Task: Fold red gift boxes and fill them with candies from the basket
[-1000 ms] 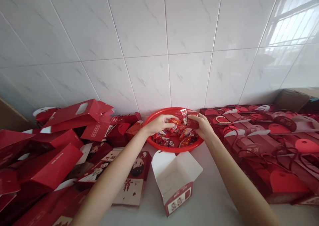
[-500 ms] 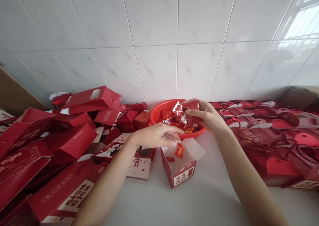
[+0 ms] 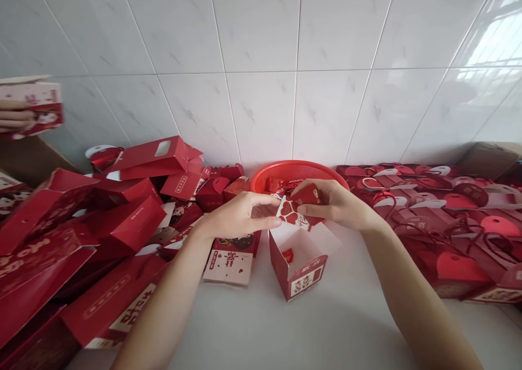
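Note:
An open red box (image 3: 302, 261) with white inner walls stands on the grey table, a small red candy (image 3: 287, 256) inside. Above its back edge, my right hand (image 3: 332, 204) grips red and white candy packets (image 3: 290, 211) printed with hearts. My left hand (image 3: 244, 215) is at the box's back left, thumb and fingers apart around the left side of the packets; whether it touches them is unclear. Behind both hands is a red plastic basket (image 3: 299, 168) with wrapped candies (image 3: 275, 185), partly hidden by the hands.
Red boxes (image 3: 122, 223) lie heaped on the left. Rows of closed red boxes with cord handles (image 3: 440, 228) fill the right. A flat printed box (image 3: 229, 265) lies left of the open one. Another person's hand (image 3: 16, 117) holds a printed box at the far left.
My right hand has lowered the packets from over the basket to the box's back edge. The candy that was falling now rests in the box. Another person's hand has appeared at the left.

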A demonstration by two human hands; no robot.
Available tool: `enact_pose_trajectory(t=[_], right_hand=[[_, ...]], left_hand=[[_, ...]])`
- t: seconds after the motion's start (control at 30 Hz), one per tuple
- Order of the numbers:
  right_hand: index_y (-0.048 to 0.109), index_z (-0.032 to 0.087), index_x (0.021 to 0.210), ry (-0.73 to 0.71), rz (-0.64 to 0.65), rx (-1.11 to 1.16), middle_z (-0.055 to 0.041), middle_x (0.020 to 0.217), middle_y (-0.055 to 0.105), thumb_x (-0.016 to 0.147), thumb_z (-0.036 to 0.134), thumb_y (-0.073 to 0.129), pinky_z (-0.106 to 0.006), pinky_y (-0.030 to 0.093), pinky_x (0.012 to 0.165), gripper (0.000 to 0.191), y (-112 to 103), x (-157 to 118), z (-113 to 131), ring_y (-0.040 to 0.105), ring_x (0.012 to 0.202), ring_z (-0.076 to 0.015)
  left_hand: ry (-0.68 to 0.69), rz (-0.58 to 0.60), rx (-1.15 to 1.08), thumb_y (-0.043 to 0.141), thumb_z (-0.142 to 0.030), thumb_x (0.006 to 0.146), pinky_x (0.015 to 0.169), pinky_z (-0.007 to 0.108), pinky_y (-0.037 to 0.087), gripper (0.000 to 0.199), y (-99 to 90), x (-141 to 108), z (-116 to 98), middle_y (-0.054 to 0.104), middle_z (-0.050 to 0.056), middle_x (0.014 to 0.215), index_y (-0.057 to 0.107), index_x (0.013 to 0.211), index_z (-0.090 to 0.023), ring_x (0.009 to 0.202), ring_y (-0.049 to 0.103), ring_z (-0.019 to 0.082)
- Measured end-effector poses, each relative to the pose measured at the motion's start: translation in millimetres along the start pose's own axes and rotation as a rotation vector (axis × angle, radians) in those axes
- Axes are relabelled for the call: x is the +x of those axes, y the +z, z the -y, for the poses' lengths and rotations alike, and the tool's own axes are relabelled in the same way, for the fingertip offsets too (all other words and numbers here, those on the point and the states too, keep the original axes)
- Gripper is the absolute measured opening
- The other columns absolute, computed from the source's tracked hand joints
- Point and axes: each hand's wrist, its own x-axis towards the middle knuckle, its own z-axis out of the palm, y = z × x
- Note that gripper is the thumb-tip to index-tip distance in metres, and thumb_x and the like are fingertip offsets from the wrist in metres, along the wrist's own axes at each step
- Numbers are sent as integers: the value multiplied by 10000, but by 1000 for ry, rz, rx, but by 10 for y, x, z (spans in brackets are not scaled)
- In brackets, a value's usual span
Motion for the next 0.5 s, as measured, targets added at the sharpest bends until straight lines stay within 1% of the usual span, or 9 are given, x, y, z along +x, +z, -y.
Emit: enact_pose_trajectory(t=[0.07,0.17,0.27,0.33,0.37,0.43,0.5], right_hand=[[744,196,976,-19,-6,-26,32,627,612,806,225,730,-206,438,482,173,31,-7,9,534,534,-101],[732,196,998,-22,-41,30,-3,734,686,811,265,736,-246,512,563,199,59,-12,25,618,628,-141],[731,198,978,-16,-164,123,-35,808,720,769,321,784,-293,555,624,248,40,-22,51,669,727,-191],[726,195,953,7,-265,157,-48,844,730,759,351,795,-307,567,646,258,-4,-39,75,681,753,-201],[719,190,944,20,-295,169,-53,856,732,766,366,790,-311,570,655,260,-31,-51,88,683,752,-198],[704,178,938,48,-291,176,-59,851,734,787,386,775,-311,573,664,267,-85,-82,117,686,744,-190],[689,174,951,81,-220,154,-58,821,732,810,390,757,-303,571,650,267,-126,-111,142,686,733,-186]], left_hand=[[2,-27,-97,693,-373,863,836,295,549,273,50,20,-8,747,31,1028,719,1078,-207,952,692,193],[-9,-151,-224,724,-375,835,795,289,550,234,145,84,5,750,37,913,727,938,-165,874,703,192],[-5,-268,-273,731,-385,823,738,287,547,247,209,144,32,737,41,839,725,876,-144,795,697,185],[11,-332,-287,739,-386,812,745,298,550,254,225,160,41,741,50,857,731,877,-141,804,697,191],[18,-360,-300,746,-387,806,760,305,555,256,228,162,41,744,54,872,735,876,-141,821,699,197],[26,-415,-338,767,-387,784,782,314,563,258,231,157,31,750,60,893,741,870,-145,844,703,203],[20,-468,-383,792,-384,758,781,309,567,269,236,148,14,756,62,899,745,877,-147,842,704,199]])
